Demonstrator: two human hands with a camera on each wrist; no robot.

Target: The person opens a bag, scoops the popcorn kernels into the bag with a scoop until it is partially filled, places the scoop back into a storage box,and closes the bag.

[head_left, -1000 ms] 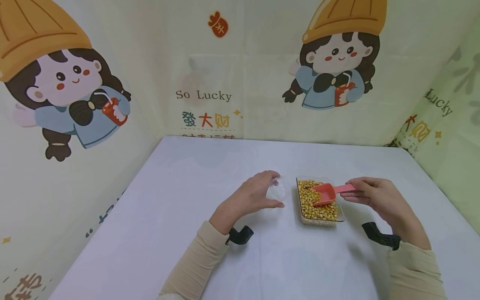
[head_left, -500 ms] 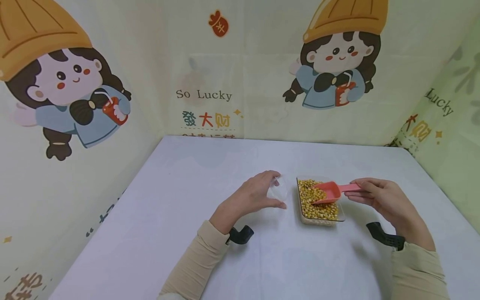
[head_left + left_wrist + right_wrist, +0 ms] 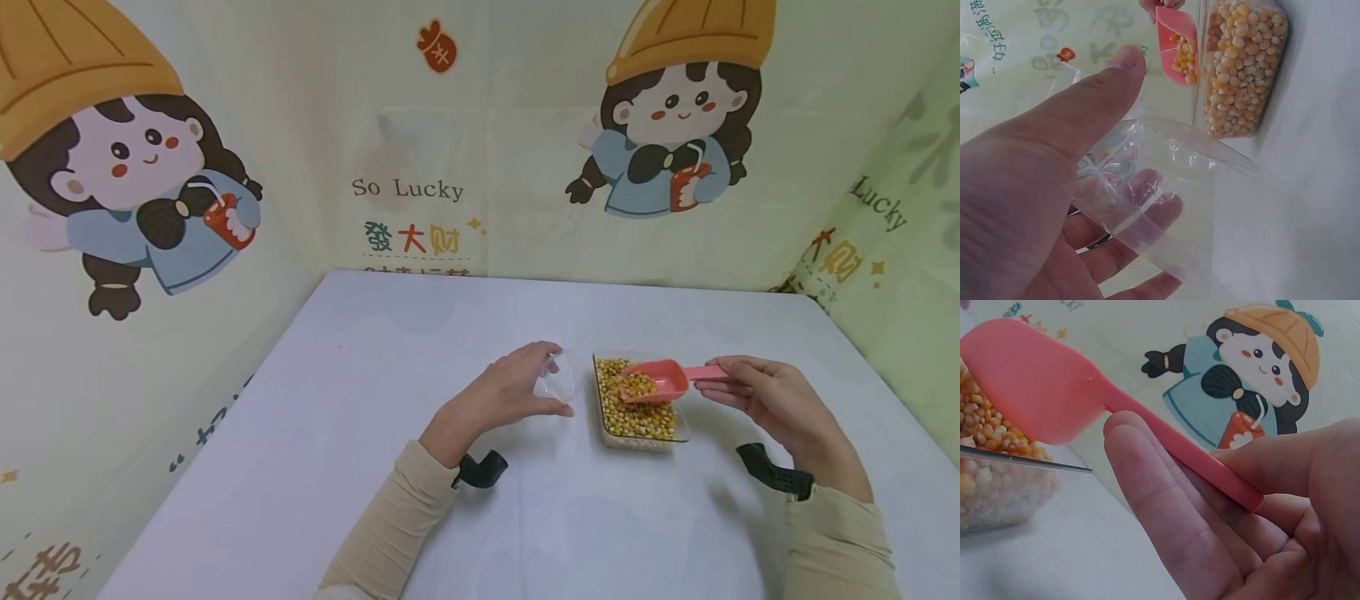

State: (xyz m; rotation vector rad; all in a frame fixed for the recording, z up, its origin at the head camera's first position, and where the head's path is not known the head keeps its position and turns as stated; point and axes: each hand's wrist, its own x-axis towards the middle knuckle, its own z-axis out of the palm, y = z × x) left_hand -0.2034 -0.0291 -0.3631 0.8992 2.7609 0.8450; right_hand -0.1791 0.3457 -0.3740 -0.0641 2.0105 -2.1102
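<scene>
In the head view, my right hand [image 3: 772, 404] pinches the handle of a pink scoop [image 3: 671, 377] between thumb and fingers. The scoop carries yellow corn kernels [image 3: 637, 384] in its bowl, over a clear rectangular container [image 3: 637, 447] full of kernels. From the right wrist view, the scoop's underside [image 3: 1035, 381] shows above the container's rim. My left hand [image 3: 510, 387] holds a clear plastic bag [image 3: 553, 385] to the left of the container. Seen from the left wrist, thumb and fingers are spread around the bag [image 3: 1166, 169], some fingers showing through the film.
A white-covered table [image 3: 420, 333] lies under both hands. Cartoon-printed cloth walls [image 3: 525, 108] enclose it at the back and sides. Black wrist mounts [image 3: 483, 471] stick out below each hand.
The scoop has risen and levelled out of the kernels, and now carries a load. My right hand has shifted slightly right. The left hand with the bag has barely moved.
</scene>
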